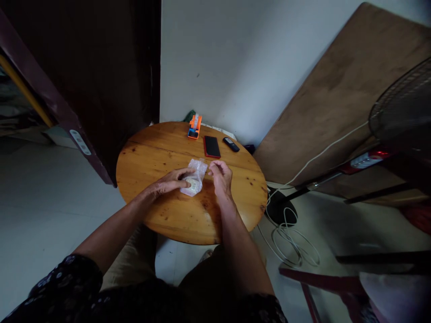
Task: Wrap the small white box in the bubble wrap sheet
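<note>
A pale item (194, 184) lies in clear bubble wrap (198, 167) on the round wooden table (158, 154). My left hand (171, 180) grips the wrapped bundle from its left side, thumb over the pale item and fingers across the wrap. Just right of the wrap's upper end is my right hand (220, 176), its thumb and fingers pinched together. What sits in that pinch, if anything, is too small to make out. Beyond the bundle stands an orange and blue tape dispenser (194, 127) with a roll of clear tape.
Behind the bundle lie a dark rectangular object with red edges (212, 146) and a small black handset (230, 144). A standing fan (400, 112) is at the right, with a pale cable (296, 242) coiled on the floor. A dark door (101, 67) is at the left.
</note>
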### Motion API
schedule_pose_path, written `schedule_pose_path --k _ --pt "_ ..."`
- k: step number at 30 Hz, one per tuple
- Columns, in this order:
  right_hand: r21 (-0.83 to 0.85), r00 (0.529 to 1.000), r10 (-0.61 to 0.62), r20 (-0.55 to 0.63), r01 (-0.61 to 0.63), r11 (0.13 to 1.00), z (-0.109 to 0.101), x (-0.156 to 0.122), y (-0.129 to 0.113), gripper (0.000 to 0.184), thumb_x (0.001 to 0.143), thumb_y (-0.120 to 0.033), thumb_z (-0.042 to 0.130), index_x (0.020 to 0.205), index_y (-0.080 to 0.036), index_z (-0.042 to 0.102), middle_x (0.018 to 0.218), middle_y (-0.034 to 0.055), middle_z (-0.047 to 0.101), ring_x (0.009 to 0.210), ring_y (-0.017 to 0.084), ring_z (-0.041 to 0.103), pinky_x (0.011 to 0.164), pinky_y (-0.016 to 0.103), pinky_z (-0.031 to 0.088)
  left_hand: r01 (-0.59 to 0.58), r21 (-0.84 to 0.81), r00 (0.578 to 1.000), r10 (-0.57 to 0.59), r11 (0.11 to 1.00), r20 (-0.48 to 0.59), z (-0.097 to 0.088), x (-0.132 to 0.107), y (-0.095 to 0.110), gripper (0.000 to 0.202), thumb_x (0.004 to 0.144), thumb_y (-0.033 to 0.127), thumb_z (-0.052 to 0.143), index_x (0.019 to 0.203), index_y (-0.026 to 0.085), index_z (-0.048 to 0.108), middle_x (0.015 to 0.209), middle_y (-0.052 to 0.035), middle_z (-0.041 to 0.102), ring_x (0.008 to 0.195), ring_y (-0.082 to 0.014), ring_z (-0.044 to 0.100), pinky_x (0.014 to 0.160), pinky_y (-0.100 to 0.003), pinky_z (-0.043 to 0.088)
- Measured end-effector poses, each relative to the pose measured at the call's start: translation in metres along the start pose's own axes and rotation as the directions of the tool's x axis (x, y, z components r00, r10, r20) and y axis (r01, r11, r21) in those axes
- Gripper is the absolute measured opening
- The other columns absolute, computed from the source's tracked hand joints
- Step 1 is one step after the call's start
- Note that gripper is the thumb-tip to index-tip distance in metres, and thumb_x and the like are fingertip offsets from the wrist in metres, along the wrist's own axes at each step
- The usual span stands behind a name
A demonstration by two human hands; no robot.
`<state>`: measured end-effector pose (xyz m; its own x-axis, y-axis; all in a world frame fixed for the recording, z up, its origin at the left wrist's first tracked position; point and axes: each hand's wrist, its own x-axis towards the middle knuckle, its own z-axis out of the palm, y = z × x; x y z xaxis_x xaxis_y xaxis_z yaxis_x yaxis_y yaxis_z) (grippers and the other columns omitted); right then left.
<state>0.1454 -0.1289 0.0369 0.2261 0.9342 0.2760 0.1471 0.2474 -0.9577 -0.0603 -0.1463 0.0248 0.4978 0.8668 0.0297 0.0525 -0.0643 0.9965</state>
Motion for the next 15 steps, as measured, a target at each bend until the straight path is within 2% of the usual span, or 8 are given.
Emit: schedule_pose_path --k 3,5,8,11,15 --pt "-0.016 0.980 0.003 0.198 0.001 1.000 -0.004 -0.005 -0.012 0.034 0.080 -0.054 0.062 0.067 -0.023 0.054 0.062 -0.0026 0.055 0.055 0.012 0.048 0.056 0.028 0.040 -0.003 -0.026 1.000 0.003 1.000 -0.012 0.000 0.000 0.000 0.074 0.066 0.026 0.070 0.137 0.014 0.058 0.140 -0.0113 0.062 0.132 -0.0340 0.053 0.115 -0.048 0.035" --pt "-0.040 0.940 0.013 0.341 0.001 0.999 -0.007 -0.009 -0.020 0.038 0.080 -0.055 0.064 0.063 -0.023 0.052 0.058 -0.0035 0.050 0.053 0.012 0.045 0.054 0.027 0.037 -0.010 -0.048 1.000 0.009 0.999 -0.016 0.000 0.001 -0.001 0.073 0.066 0.027 0.071 0.137 0.014 0.058 0.139 -0.0112 0.062 0.131 -0.0338 0.055 0.114 -0.048 0.037" --pt "-0.109 0.866 0.066 0.495 -0.013 0.994 -0.012 -0.011 -0.027 0.032 0.076 -0.052 0.070 0.070 -0.022 0.060 0.060 -0.0042 0.052 0.056 0.012 0.045 0.055 0.026 0.035 -0.025 -0.058 0.998 0.022 0.998 -0.059 0.000 0.003 -0.004 0.075 0.066 0.029 0.072 0.137 0.013 0.058 0.138 -0.0117 0.063 0.129 -0.0335 0.055 0.112 -0.046 0.038" --pt "-0.147 0.829 0.088 0.552 -0.007 0.989 -0.015 -0.010 -0.026 0.023 0.074 -0.042 0.071 0.075 -0.020 0.065 0.065 -0.0037 0.056 0.061 0.012 0.048 0.058 0.026 0.036 -0.030 -0.061 0.992 0.022 0.998 -0.126 -0.001 0.006 -0.007 0.079 0.065 0.031 0.072 0.140 0.012 0.055 0.135 -0.0124 0.064 0.126 -0.0333 0.056 0.109 -0.045 0.041" --pt "-0.156 0.860 0.074 0.505 0.006 0.988 -0.016 -0.007 -0.020 0.014 0.073 -0.034 0.064 0.072 -0.020 0.065 0.060 -0.0044 0.054 0.058 0.012 0.047 0.058 0.026 0.035 -0.051 -0.118 0.983 0.029 0.992 -0.181 -0.001 0.009 -0.008 0.084 0.064 0.031 0.073 0.142 0.011 0.052 0.130 -0.0125 0.065 0.121 -0.0324 0.058 0.104 -0.043 0.044"
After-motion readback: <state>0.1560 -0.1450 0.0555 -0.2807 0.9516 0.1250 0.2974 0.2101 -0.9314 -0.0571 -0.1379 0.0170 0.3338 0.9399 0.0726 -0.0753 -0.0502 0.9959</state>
